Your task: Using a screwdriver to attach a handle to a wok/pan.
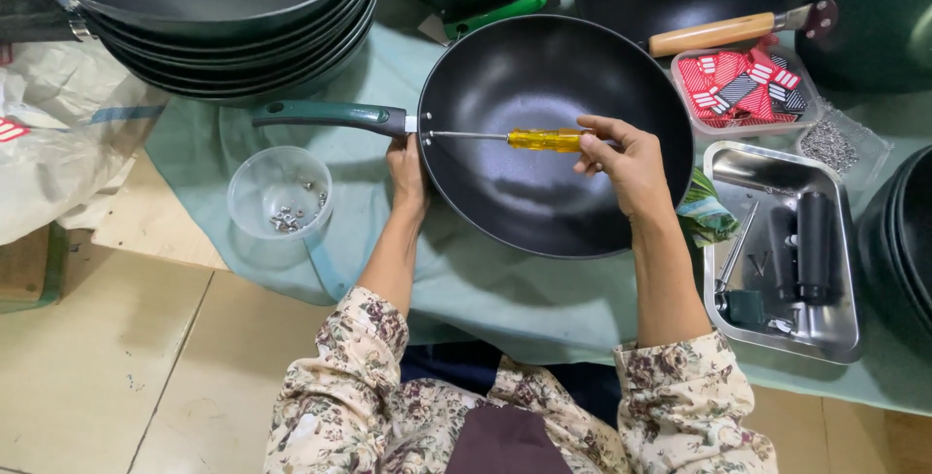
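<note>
One black wok (544,173) lay in front of the person on a pale green cloth (466,289), its round bowl facing up. Its single green handle (330,115) stuck out toward the left of the view, running almost level across the picture with a slight upward drift at the far end. One screwdriver (515,138) with a clear yellow grip lay across the inside of the bowl. Its long axis ran left to right, nearly in line with the handle, and its thin metal shaft pointed left so that the tip met the wall of the wok where the handle joined.

The right hand (626,163) was closed around the yellow grip, fingers curled over its right end. The left hand (408,173) was pressed against the outer rim of the wok just below the handle joint, fingers wrapped under the edge; how firmly it held could not be told.

Left of the wok stood one clear plastic cup (280,192) with a small heap of metal nuts in its bottom. Behind it rose one stack of dark woks (223,27), at least four rims showing. On the right sat one steel tray (782,251) holding two black cylindrical pieces and a few small tools, and one shallow clear box (743,85) of red, white and grey tags. A wooden handle (714,34) of another pan lay above that box.
</note>
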